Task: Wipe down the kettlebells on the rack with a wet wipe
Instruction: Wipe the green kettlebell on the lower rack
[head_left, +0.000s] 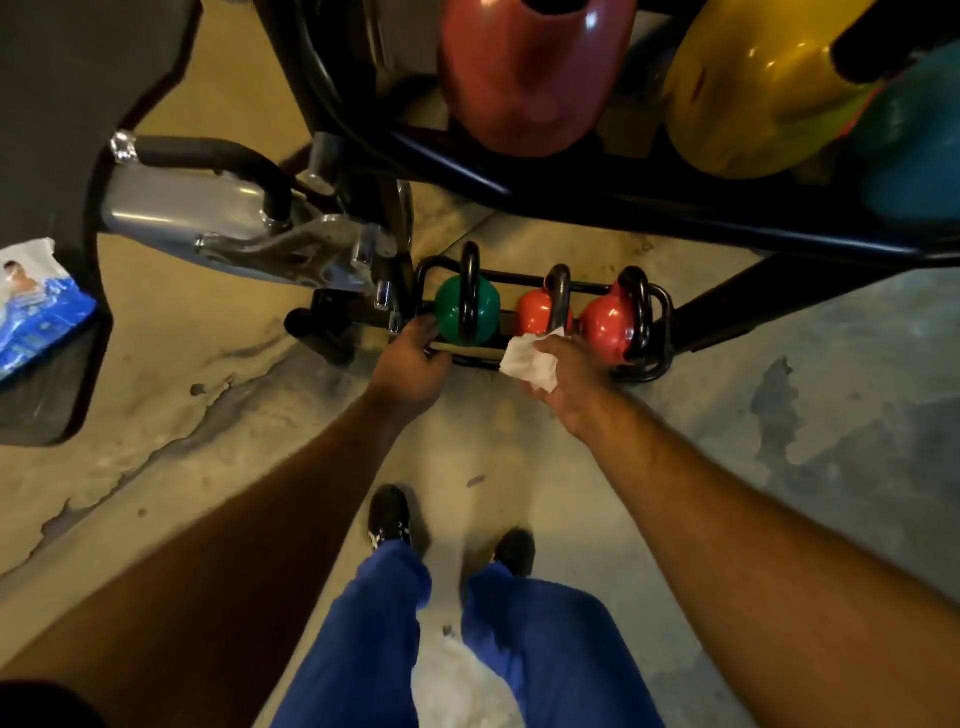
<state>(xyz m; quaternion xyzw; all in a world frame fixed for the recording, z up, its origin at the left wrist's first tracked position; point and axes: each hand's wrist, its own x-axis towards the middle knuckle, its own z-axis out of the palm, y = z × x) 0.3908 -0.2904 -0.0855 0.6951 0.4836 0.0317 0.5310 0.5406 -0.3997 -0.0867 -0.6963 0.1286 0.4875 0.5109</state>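
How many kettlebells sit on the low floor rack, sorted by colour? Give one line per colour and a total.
Green kettlebell: 1
Red kettlebells: 2
Total on the low rack: 3

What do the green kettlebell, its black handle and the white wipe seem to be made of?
Green kettlebell: probably metal under a glossy vinyl or paint coat; it shows bright highlights.
Black handle: seemingly painted metal, smooth and shiny with a thin light streak.
White wipe: soft non-woven cloth or paper, matte and crumpled in the right hand. Wetness cannot be told.
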